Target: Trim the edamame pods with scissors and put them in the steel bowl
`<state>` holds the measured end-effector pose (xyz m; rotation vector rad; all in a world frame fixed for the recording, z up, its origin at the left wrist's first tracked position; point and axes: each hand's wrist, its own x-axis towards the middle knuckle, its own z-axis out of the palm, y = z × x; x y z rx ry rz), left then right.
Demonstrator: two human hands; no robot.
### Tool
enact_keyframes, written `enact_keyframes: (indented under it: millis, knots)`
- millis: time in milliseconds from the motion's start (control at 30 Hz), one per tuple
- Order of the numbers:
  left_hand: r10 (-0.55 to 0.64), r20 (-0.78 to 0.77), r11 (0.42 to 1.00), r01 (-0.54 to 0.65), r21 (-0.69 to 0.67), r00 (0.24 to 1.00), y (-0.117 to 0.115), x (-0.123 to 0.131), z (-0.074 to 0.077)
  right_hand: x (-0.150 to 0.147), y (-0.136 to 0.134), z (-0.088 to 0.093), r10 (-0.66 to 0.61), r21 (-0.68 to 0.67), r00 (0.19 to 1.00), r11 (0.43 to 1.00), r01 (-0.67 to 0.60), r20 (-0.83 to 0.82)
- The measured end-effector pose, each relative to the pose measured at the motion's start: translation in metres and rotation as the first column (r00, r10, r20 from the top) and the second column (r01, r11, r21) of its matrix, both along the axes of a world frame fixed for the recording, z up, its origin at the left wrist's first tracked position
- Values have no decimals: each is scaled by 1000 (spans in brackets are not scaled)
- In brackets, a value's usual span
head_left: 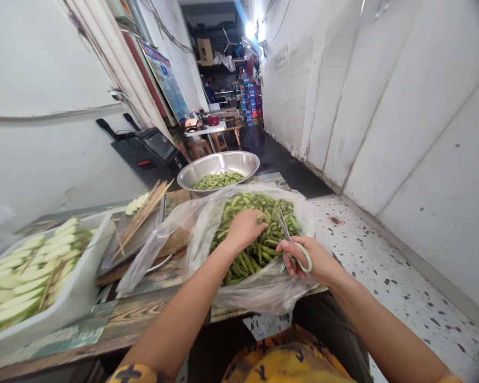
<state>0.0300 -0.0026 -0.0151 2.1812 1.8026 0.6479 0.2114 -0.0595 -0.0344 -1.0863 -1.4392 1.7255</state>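
My left hand (245,229) is over a heap of green edamame pods (247,263) in a clear plastic bag (201,239). Its fingers are closed on an edamame pod (261,218), partly hidden by them. At the bag's right side, my right hand (309,260) grips a pair of scissors (304,259) by their pale green handles. The blades point up and away over the pods, slightly apart. Just behind the bag, a steel basin (245,165) holds more pods (219,181).
On the left of the wooden table (143,311) stands a white tub (91,266) of skewered pale green slices (27,279). Bamboo skewers (143,213) lie across a metal tray (122,247) beside it. A white wall (383,106) runs along the right, above a speckled floor (379,255).
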Motion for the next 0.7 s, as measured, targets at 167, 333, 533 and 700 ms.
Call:
enact_keyframes:
  millis: [167,333,533,700]
  knots:
    - [97,474,995,-69,-76,875,-14,-8,5,1,1,1,52,-1,998,999,-52,46]
    - [138,577,983,-41,-179,805,-36,-7,13,-4,1,10,100,48,985,993,-108,141]
    - [45,542,992,27,-124,839,-42,-7,20,-10,4,14,137,104,966,981,-163,220]
    - [15,545,989,68,-133,838,-46,-8,30,-6,7,13,134,188,950,963,-192,281]
